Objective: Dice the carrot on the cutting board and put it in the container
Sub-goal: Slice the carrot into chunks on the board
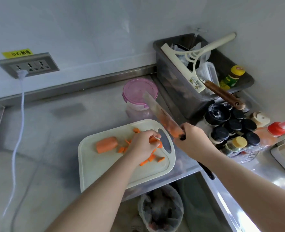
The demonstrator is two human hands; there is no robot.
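A pale cutting board (105, 171) lies on the steel counter. On it sits an uncut carrot chunk (106, 144) at the left and several small carrot pieces (148, 159) around the middle. My left hand (144, 142) is over the pieces and pinches some carrot bits at its fingertips. My right hand (191, 139) grips the handle of a knife (158, 113), whose blade is lifted and points up and away, with carrot bits stuck to it. Behind the board stands a round container (139, 96) with a pink lid on it.
A grey tub (175, 91) with a squeegee and utensils fills the back right corner. Black-capped spice jars (230, 126) and a red-capped sauce bottle (275, 129) crowd the right. A wall socket (28, 66) with a white cable is at left. A lined bin (161, 208) stands below the counter edge.
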